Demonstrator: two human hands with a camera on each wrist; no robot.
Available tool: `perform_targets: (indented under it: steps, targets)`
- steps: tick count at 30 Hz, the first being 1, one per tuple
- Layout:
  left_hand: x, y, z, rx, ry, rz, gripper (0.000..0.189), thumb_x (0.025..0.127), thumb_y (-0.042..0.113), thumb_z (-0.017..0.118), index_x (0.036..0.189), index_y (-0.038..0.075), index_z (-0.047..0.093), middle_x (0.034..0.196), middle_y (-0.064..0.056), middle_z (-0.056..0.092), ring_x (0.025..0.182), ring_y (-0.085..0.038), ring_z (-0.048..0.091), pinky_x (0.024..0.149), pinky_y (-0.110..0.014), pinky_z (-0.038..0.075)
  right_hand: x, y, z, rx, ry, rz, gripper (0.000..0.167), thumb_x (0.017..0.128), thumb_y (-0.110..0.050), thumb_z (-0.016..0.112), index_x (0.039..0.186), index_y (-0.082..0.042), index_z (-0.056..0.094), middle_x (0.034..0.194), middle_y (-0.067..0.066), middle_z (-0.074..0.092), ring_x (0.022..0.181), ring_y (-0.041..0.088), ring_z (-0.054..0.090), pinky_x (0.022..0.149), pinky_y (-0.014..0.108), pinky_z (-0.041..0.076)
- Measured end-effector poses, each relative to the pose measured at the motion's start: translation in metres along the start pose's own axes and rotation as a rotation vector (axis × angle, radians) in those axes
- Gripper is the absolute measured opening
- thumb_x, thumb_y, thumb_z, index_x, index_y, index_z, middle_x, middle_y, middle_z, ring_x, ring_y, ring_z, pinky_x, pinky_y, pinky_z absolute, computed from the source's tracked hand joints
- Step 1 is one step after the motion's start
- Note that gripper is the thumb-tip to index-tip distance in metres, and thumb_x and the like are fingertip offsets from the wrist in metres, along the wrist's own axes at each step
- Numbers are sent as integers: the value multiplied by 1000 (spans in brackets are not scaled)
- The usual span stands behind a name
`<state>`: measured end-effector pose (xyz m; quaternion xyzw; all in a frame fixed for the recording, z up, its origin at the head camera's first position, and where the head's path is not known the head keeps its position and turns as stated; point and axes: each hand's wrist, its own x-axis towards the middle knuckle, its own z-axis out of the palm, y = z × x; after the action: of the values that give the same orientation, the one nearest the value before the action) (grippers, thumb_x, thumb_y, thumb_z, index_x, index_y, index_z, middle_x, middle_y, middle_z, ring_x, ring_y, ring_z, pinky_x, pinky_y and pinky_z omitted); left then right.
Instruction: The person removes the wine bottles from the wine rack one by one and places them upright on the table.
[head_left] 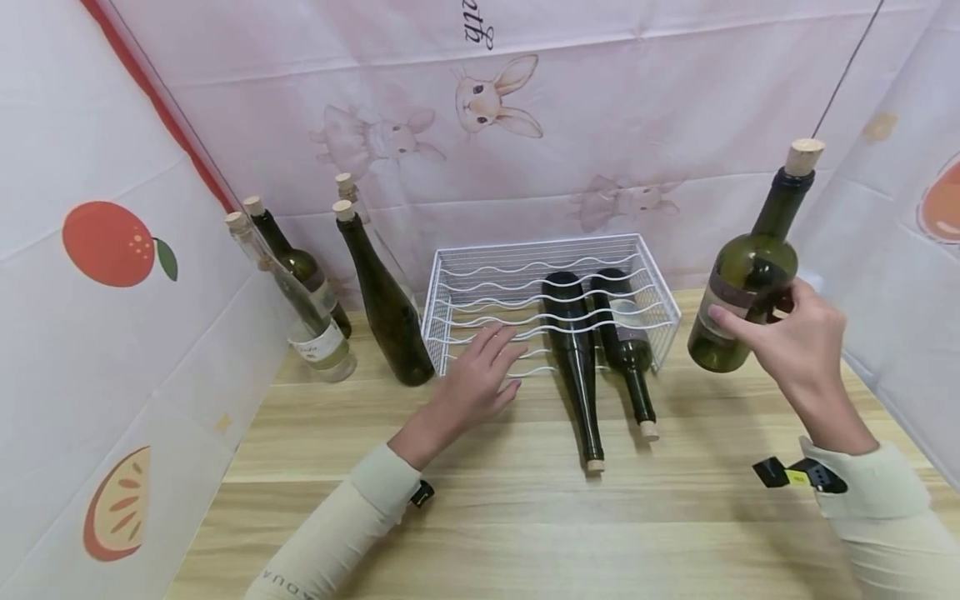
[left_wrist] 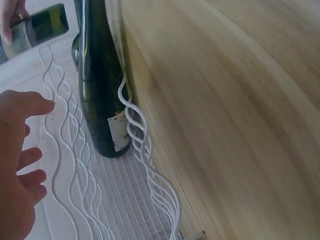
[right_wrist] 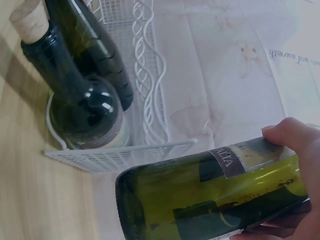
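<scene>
On the right, my right hand grips a green wine bottle with a cork, its neck tilted up to the right; the label shows in the right wrist view, beside the thumb. The bottle is next to a white wire wine rack. Over the rack's front left part is my left hand, fingers spread and holding nothing. Inside the rack lie two corked bottles, a long dark bottle and a labelled dark bottle, necks pointing to the front.
Left of the rack stand a dark green bottle, a clear bottle with a white label, another green bottle and a clear bottle behind. Printed cloth hangs behind the wooden table.
</scene>
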<state>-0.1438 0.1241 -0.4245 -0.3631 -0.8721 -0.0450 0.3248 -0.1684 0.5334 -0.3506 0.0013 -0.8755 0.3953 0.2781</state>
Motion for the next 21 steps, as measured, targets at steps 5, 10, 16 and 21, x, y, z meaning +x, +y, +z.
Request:
perform_targets:
  steps: [5,10,16,21]
  targets:
    - [0,5,1,46,-24,52,55,86,28,81,135,8,66,141,-16,66,136,-36,59,120,-44,45,4,10,4,-11,-31,41,60,75,-32,93,118,2,67,105,27,75,72,-21,46,66,6,36]
    - [0,8,7,71,3,108,51,86,26,80,133,11,67,138,-13,68,135,-36,60,119,-45,45,10,20,10,-26,-51,53,61,76,-34,92,119,0,66,104,25,74,72,-17,47,66,9,37]
    - [2,12,15,71,-7,180,47,87,20,76,132,11,66,139,-13,67,134,-34,61,118,-43,47,17,31,19,-10,-111,91,68,79,-36,90,129,0,61,112,26,72,76,-16,46,70,12,39]
    - [5,13,22,114,-42,252,41,94,15,64,136,11,66,139,-12,68,133,-29,62,117,-38,47,24,37,29,-28,-126,91,75,79,-39,89,133,4,58,115,30,71,86,7,58,73,21,40]
